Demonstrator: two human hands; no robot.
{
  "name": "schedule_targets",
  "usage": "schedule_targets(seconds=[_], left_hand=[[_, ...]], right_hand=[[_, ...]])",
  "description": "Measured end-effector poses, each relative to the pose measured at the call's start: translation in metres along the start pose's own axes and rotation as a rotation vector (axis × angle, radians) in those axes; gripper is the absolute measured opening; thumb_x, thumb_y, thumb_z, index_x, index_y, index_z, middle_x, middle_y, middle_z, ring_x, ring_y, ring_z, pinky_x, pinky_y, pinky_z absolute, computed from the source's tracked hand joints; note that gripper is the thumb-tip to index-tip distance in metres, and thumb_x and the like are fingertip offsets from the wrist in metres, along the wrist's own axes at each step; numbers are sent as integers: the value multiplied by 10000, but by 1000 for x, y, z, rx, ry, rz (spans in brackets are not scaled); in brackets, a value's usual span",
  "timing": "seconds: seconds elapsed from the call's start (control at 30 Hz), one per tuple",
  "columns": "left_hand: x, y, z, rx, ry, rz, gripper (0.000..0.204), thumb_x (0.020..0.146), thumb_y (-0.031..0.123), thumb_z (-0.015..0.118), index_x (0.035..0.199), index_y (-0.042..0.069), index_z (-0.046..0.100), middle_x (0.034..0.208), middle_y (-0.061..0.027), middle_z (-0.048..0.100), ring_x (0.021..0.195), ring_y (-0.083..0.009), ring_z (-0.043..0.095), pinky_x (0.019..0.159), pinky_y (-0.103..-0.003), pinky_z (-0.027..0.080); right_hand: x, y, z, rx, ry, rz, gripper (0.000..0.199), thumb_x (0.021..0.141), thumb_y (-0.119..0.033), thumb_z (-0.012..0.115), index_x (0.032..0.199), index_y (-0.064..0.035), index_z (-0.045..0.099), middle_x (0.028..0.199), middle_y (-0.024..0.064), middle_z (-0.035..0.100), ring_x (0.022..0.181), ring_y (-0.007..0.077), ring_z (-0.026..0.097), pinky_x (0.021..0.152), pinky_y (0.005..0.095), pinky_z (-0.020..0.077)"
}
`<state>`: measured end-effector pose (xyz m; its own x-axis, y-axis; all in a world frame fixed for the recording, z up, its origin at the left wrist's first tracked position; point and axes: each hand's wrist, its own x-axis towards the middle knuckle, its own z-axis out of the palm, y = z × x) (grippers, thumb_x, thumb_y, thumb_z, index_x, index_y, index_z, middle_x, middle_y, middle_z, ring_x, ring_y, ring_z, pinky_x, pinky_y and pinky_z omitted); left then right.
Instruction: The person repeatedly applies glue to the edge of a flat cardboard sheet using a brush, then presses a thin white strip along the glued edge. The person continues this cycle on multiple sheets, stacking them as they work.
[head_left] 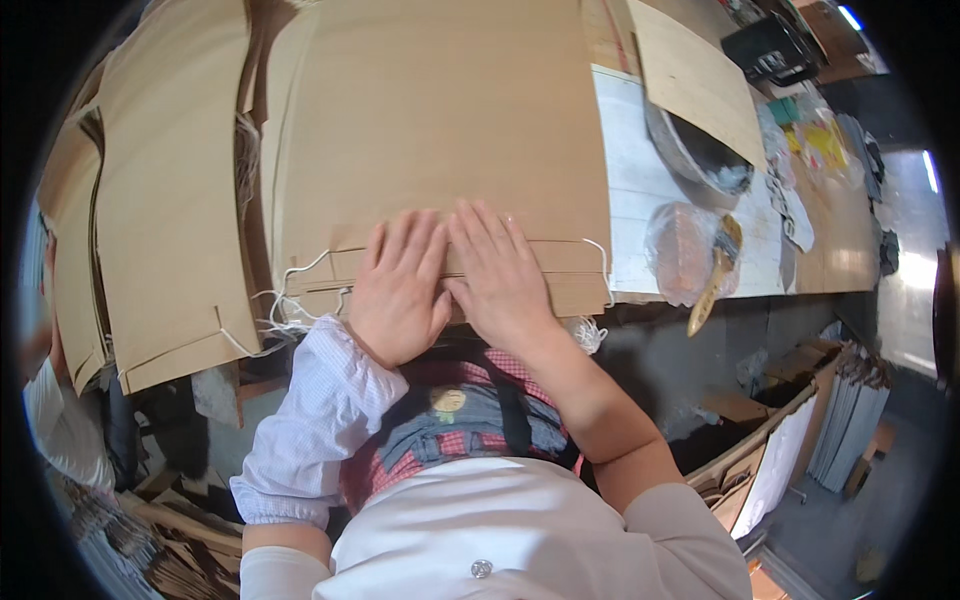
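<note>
**Hand Pose: Both Palms Flat on the Near Edge of the Brown Paper Stack**

I observe both hands through the head view. The left hand lies palm down, with its fingers extended toward the far side of the desk and its thumb angled inward. The right hand lies beside it in the same attitude, its fingers slanting slightly to the left. Both hands are flattened and grip nothing. The thumbs sit close together; I cannot tell whether they touch.

The left forearm enters from the lower left, bent at the elbow and covered by a pale checked sleeve cover. The right forearm is bare and runs diagonally from the lower right toward the centre.

The brown paper stack lies flat on the desk, directly in front of the body. Both hands rest on its near edge, across the narrow folded strips. A white cord loops out at the left of the strips, and another white cord hangs at the right corner.

To the left, I note a second brown stack. To the right, a brush leans against a plastic-wrapped block, and a flat board partly covers a round basin.
</note>
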<state>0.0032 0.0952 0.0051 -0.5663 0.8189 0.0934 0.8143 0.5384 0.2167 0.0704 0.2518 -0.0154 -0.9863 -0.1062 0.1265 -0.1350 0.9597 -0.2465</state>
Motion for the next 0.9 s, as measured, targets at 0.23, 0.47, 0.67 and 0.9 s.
schedule_targets(seconds=[0.23,0.47,0.67,0.9], left_hand=[[-37,-66,14,-12,31,-418,787,897,427,544,1388,-116,255,1454,-327,224,1373,-450,179,1125,-468,186],[-34,-67,16,-26,58,-440,775,890,373,575,1389,-118,242,1454,-332,213,1364,-462,188,1123,-464,192],[-34,-66,15,-40,38,-459,814,864,401,602,1374,-133,260,1438,-360,216,1356,-479,195,1126,-473,184],[-38,-65,-3,-194,149,-482,779,841,355,650,1365,-105,301,1371,-335,322,1314,-449,281,1107,-449,236]], right_hand=[[-49,94,-4,-8,234,605,678,873,-321,598,1356,85,351,1453,230,312,1325,391,307,1101,430,247],[-31,82,-23,-293,312,599,506,783,-162,658,1222,42,510,1340,193,464,1135,352,472,942,434,399],[-42,91,-17,-193,295,510,459,738,-80,650,1165,36,529,1249,178,524,1092,355,501,896,416,437],[-45,102,-24,983,544,682,440,801,1,569,1232,35,485,1183,133,585,1044,260,582,882,343,470]])
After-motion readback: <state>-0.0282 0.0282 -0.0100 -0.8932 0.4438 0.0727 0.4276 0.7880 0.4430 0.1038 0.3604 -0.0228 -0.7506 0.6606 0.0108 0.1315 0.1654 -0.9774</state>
